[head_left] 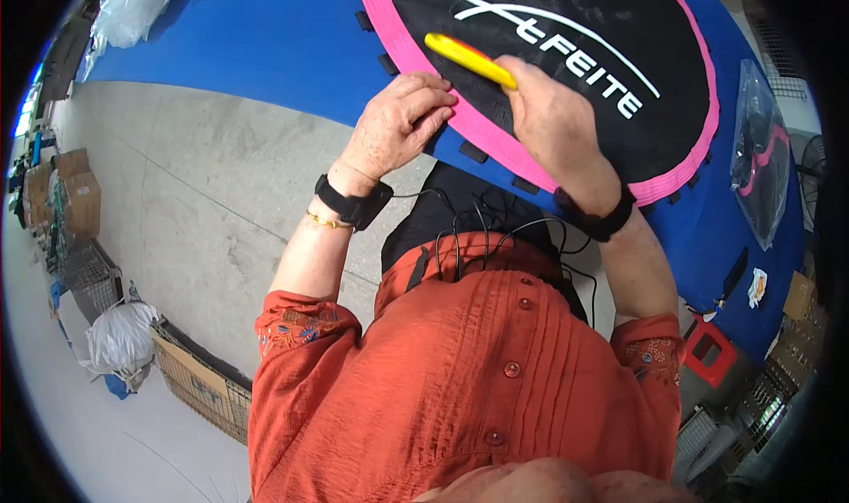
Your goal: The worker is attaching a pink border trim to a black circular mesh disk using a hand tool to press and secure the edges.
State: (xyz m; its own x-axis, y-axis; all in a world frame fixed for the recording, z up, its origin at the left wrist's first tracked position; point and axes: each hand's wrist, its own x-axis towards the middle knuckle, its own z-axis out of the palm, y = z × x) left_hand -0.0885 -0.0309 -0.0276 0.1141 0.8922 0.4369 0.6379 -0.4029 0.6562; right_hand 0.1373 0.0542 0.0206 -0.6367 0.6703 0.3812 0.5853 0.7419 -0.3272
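Observation:
A round black fabric mat [654,43] with white printing and a pink border [495,142] lies on a blue surface. Small black tabs stick out along its rim. At the mat's near left edge, my left hand [400,125] has its fingers pinched together on the pink border. My right hand [555,118] is closed around a slim yellow-handled tool [469,61] with an orange-red strip, held above the mat. Its working end is hidden by my hand, so its kind does not show.
On the right of the blue table [239,48] lie a clear plastic bag with a pink item [761,158], a black blade-like tool [735,273] and a red plastic piece [710,351]. Clear plastic sheeting [133,8] is at far left. Black cables [482,216] hang before me.

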